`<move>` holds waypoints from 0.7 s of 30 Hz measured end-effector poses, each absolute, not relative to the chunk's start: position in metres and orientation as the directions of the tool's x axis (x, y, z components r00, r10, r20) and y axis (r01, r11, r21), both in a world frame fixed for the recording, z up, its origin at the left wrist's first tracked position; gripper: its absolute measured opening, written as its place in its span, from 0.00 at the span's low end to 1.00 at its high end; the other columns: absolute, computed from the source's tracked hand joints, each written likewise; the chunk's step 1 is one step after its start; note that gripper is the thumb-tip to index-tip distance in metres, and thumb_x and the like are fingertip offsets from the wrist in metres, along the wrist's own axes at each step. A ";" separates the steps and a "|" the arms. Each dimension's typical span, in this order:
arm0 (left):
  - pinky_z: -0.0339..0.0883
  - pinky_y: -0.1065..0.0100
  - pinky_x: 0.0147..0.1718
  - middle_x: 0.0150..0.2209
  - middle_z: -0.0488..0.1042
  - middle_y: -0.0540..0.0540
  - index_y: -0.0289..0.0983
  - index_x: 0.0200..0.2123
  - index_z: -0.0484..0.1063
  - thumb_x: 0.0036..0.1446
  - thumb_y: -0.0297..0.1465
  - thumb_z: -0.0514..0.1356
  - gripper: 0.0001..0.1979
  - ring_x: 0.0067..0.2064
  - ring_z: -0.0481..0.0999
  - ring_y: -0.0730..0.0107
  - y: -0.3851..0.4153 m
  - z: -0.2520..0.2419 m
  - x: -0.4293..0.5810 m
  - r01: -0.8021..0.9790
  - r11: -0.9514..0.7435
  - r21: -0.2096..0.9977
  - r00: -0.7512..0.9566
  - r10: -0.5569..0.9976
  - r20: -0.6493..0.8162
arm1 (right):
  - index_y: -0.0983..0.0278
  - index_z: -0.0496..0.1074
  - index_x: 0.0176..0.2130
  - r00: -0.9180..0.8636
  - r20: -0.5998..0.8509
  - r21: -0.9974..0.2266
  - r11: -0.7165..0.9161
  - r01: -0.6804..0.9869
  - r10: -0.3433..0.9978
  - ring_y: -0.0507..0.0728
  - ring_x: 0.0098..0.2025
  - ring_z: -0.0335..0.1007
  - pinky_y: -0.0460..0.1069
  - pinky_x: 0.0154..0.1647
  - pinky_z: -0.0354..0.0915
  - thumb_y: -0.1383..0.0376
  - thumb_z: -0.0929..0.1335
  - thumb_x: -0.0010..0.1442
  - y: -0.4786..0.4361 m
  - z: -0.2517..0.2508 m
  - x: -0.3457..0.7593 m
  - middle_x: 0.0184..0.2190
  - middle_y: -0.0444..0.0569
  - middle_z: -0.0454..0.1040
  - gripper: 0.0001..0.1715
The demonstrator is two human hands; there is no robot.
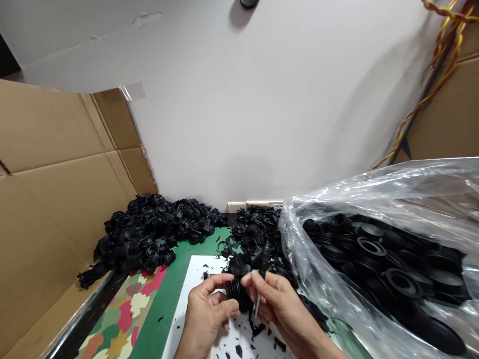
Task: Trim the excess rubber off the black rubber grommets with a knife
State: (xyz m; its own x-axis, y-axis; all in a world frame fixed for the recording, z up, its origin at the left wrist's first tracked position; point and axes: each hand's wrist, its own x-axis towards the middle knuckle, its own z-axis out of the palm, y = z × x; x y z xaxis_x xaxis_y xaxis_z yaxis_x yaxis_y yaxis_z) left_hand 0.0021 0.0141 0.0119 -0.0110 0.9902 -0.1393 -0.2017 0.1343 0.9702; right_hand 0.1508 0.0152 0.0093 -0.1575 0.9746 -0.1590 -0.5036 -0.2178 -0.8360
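Observation:
A black ribbed rubber bellows [235, 290] is pinched between the thumb and fingers of my left hand [209, 311]. My right hand [273, 299], at its right side, is closed round a slim tool [256, 306] with a thin silvery blade pointing downward; its exact kind is unclear. The right thumb and forefinger meet close against the bellows. Strips of black rubber hang below the part. Under both hands lies a white sheet [183, 304] sprinkled with black rubber scraps [239, 350].
On the left, a heap of black ribbed rubber parts [149, 234] rests against cardboard [67, 199]. More trimmings [254, 224] pile up before the wall. At right, a clear plastic bag [310, 279] holds several black bellows [370, 247]. Twisted wires [430, 99] hang above it.

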 end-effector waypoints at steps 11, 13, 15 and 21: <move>0.40 0.81 0.09 0.11 0.66 0.53 0.32 0.21 0.71 0.36 0.51 0.68 0.26 0.10 0.59 0.84 0.018 0.011 0.000 -0.175 0.136 0.975 -0.004 0.990 -0.139 | 0.65 0.76 0.33 -0.069 0.139 -0.987 0.133 -0.090 0.988 0.59 0.33 0.67 0.51 0.35 0.61 0.56 0.69 0.52 0.008 0.015 0.147 0.29 0.49 0.73 0.14; 0.39 0.81 0.09 0.12 0.67 0.52 0.32 0.20 0.70 0.38 0.52 0.67 0.26 0.10 0.60 0.84 0.018 0.009 0.000 -0.169 0.132 0.977 0.006 0.991 -0.133 | 0.65 0.74 0.26 -0.064 0.132 -0.990 0.130 -0.048 0.989 0.59 0.32 0.66 0.50 0.35 0.60 0.59 0.69 0.51 0.005 0.018 0.140 0.27 0.48 0.71 0.11; 0.38 0.80 0.10 0.12 0.67 0.51 0.33 0.19 0.69 0.40 0.53 0.65 0.27 0.10 0.59 0.84 0.018 0.007 0.000 -0.148 0.135 0.980 0.034 0.991 -0.131 | 0.64 0.70 0.22 -0.052 0.090 -0.996 0.089 -0.031 0.995 0.57 0.29 0.63 0.50 0.32 0.59 0.59 0.68 0.49 0.005 0.019 0.137 0.23 0.46 0.68 0.12; 0.55 0.78 0.15 0.25 0.75 0.50 0.36 0.37 0.76 0.33 0.32 0.74 0.23 0.17 0.63 0.80 0.016 0.013 0.000 -0.076 0.000 0.997 -0.002 1.000 0.000 | 0.64 0.66 0.21 0.007 0.043 -0.996 0.043 -0.080 0.999 0.54 0.26 0.56 0.48 0.28 0.55 0.53 0.68 0.48 0.009 0.017 0.140 0.20 0.43 0.63 0.17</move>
